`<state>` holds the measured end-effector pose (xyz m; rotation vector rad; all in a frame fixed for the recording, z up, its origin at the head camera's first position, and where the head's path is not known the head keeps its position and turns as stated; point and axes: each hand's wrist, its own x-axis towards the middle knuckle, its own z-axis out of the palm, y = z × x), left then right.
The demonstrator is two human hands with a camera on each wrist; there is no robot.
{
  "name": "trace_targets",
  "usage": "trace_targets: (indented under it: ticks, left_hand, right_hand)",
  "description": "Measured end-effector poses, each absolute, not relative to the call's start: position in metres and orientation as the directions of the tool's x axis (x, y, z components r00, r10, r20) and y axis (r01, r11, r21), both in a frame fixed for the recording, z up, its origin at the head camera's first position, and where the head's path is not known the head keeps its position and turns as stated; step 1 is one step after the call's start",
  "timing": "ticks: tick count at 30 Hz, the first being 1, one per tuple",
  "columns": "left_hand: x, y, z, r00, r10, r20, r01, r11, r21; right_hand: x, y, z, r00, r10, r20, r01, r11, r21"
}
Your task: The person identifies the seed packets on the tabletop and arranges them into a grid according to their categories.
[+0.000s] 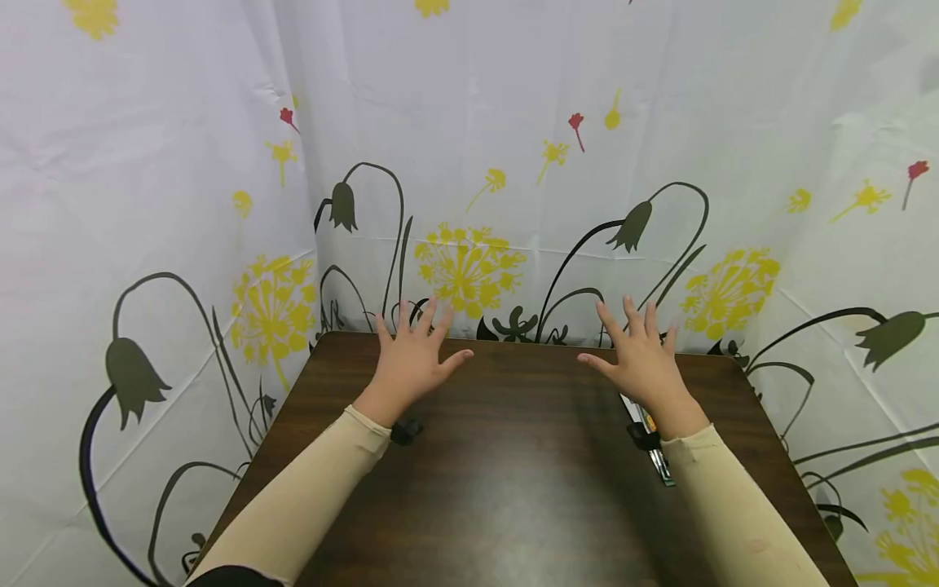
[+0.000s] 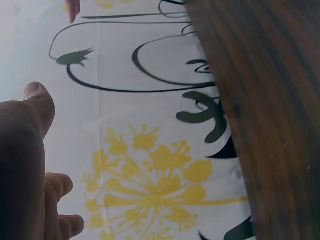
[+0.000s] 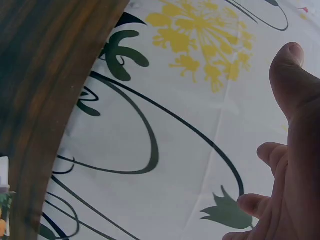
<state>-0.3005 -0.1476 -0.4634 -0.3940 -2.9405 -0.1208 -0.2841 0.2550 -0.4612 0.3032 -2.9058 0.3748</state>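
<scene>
My left hand (image 1: 411, 359) is held up over the far left part of the dark wooden table (image 1: 513, 456), fingers spread and nothing in it. Across from it, my right hand (image 1: 641, 363) is raised the same way, fingers apart and holding nothing. Beneath the right wrist lies a flat packet (image 1: 662, 466) with a shiny edge and colored print, mostly hidden by the hand and sleeve. Its white and printed end (image 3: 4, 200) shows at the left edge of the right wrist view. In the left wrist view, the left thumb (image 2: 39, 100) stands out against the curtain.
A white curtain (image 1: 469, 106) with yellow, red and grey-green flower prints hangs behind the table and along both sides. The table's far edge (image 1: 528, 346) runs just in front of it. A dark wrist strap (image 1: 644, 437) is on the right wrist.
</scene>
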Motion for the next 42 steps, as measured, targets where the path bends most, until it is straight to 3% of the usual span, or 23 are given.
trace_targets:
  ticks: [21, 32, 42]
  left_hand:
    - [-0.293, -0.103, -0.508, -0.949, 0.291, 0.125, 0.305, 0.945, 0.121]
    - [-0.291, -0.075, -0.535, -0.947, 0.304, 0.104, 0.318, 0.936, 0.152]
    - [-0.293, -0.046, -0.556, -0.942, 0.324, 0.084, 0.334, 0.931, 0.149]
  right_hand:
    - [-0.260, 0.276, -0.504, -0.984, -0.138, 0.111, -0.167, 0.933, -0.320]
    - [-0.242, 0.296, -0.524, -0.996, -0.047, 0.077, -0.074, 0.917, -0.393]
    - [-0.233, 0.319, -0.548, -0.998, 0.029, 0.063, 0.002, 0.921, -0.389]
